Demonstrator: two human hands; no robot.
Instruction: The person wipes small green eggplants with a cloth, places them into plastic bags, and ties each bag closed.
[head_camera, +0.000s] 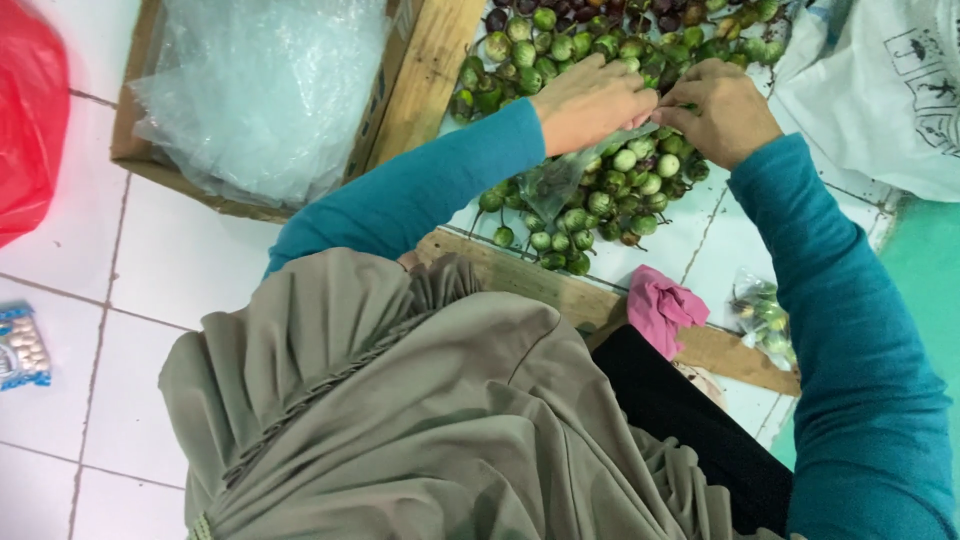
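My left hand (590, 100) and my right hand (722, 108) meet over a heap of small round green eggplants (610, 190) lying on the white tiled floor. Both hands pinch the mouth of a clear plastic bag (560, 180) that hangs below my left hand with some of the green fruit inside. Darker purple eggplants (580, 12) lie at the far side of the heap. Both arms wear teal sleeves, and a grey-brown headscarf fills the lower middle of the view.
A wooden frame (520, 275) borders the heap. A cardboard box with clear plastic bags (260, 90) stands at upper left, a red bag (30, 110) at far left. A pink cloth (660, 305), a filled small bag (765, 315) and a white sack (890, 80) lie at right.
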